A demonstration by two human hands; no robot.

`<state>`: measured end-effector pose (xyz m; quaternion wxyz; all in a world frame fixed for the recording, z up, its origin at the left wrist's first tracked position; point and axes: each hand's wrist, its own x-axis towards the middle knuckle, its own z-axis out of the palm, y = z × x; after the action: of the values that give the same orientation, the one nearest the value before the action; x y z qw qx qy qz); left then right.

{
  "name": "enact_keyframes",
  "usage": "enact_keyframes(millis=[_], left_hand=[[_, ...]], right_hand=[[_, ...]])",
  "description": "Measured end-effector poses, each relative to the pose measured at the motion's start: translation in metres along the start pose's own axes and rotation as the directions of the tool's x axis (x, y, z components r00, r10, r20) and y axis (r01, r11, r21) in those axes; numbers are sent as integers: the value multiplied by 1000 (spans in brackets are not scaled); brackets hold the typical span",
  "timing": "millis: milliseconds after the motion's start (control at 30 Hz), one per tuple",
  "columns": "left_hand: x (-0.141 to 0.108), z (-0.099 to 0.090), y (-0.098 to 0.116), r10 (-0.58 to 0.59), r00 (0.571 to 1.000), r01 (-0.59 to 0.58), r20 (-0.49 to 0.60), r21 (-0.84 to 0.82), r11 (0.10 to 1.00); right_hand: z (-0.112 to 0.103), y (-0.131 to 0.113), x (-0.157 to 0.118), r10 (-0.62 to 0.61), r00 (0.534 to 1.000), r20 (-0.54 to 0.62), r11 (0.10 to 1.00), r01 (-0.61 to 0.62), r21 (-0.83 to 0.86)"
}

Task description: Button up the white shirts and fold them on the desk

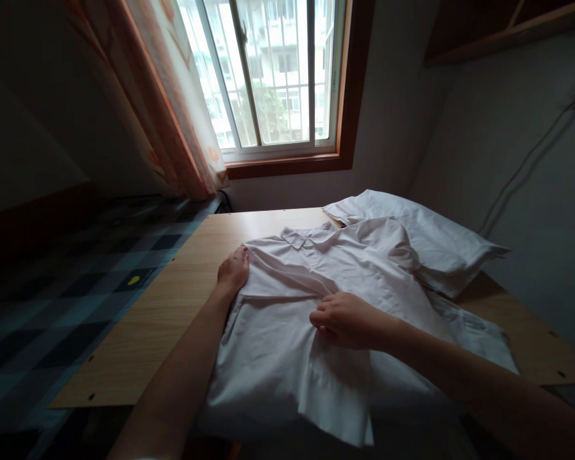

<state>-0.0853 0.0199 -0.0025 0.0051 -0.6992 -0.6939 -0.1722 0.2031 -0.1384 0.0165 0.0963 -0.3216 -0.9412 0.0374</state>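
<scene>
A white collared shirt (278, 332) lies front up on a wooden board, its collar (311, 235) pointing away from me and its lower part hanging over the near edge. My left hand (234, 269) is at the shirt's left shoulder edge, fingers curled over the cloth. One sleeve (338, 390) is laid across the front and its end droops toward me. My right hand (347, 319) pinches the sleeve cloth near the middle of the shirt; its fingertips are partly hidden.
The wooden board (172, 326) extends to both sides. Another folded white garment (412, 236) lies at the back right. On the left is a bed with a checked cover (76, 287). Behind stand a window (278, 76) and an orange patterned curtain (158, 96); a cable (522, 169) hangs on the right wall.
</scene>
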Motion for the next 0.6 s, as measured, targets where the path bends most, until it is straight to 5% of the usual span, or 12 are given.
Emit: enact_keyframes(millis=[233,367,467,600], left_hand=[[1,0,-2,16,1000,-16,-7,-8,1000],[0,0,-3,18,1000,-18,-11,-20,1000],[0,1,-4,22,1000,-22,-14,-21,1000],[1,1,-4,29,999,-29,-16,-21,999]], right_hand=[[-15,11,-21,-29,992,-126,974,56,221],[-26,17,-33,101,935,-340,896,63,440],[-29,27,-43,369,800,-473,794,-7,608],[-20,50,-55,698,569,-434,555,-47,831]])
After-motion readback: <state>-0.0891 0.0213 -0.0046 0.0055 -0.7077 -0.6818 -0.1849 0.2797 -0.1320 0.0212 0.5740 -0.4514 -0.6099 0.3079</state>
